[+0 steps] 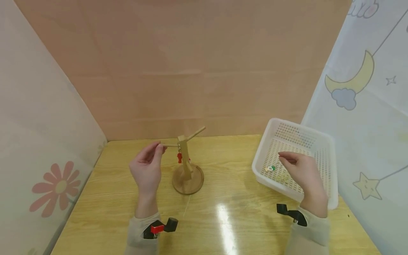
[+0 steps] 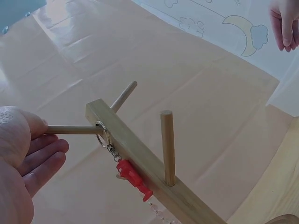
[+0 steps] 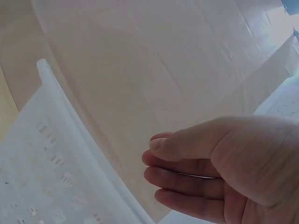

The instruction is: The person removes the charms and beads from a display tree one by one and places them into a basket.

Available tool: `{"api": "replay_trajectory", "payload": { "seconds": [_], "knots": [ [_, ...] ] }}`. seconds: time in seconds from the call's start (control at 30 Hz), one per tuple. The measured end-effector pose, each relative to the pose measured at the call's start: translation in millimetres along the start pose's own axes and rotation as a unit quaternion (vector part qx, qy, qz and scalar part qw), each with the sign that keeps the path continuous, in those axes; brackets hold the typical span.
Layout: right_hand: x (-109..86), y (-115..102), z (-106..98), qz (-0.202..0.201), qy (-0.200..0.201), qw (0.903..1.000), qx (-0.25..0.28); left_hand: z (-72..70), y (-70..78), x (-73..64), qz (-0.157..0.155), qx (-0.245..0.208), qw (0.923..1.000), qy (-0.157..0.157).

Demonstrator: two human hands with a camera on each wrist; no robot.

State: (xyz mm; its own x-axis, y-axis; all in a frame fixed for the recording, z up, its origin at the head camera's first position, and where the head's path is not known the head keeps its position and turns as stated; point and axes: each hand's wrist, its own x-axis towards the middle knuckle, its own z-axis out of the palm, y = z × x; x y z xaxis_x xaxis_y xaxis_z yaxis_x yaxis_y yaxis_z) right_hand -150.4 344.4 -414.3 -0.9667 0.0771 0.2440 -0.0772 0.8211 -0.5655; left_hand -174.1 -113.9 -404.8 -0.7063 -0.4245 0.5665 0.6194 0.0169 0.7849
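The left hand pinches the tip of a peg running rightward to where the red keychain hangs, the loose-fingered right hand farther right.

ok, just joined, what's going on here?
A person's left hand pinches the tip of a round wooden peg on a pale wooden stand. A red figure-shaped keychain hangs from that peg's inner end. The right hand hovers, apparently empty, over a white perforated plastic basket with a small green-and-white piece inside.
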Motion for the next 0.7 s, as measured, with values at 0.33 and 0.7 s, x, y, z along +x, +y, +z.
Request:
{"api": "replay_trajectory", "payload": {
  "seconds": [0.33, 0.7],
  "knots": [
    [-1.6, -6.0, 4.4, -0.035, 0.043, 0.9985, -0.005, 2.1, 2.1, -3.9, 0.022, 0.014, 0.9996, 0.004],
    [0.7, -10.4, 4.8, -0.051, 0.065, 0.9966, 0.004, 5.5, 0.1, -7.2, 0.047, -0.002, 0.9984, -0.031]
  ]
}}
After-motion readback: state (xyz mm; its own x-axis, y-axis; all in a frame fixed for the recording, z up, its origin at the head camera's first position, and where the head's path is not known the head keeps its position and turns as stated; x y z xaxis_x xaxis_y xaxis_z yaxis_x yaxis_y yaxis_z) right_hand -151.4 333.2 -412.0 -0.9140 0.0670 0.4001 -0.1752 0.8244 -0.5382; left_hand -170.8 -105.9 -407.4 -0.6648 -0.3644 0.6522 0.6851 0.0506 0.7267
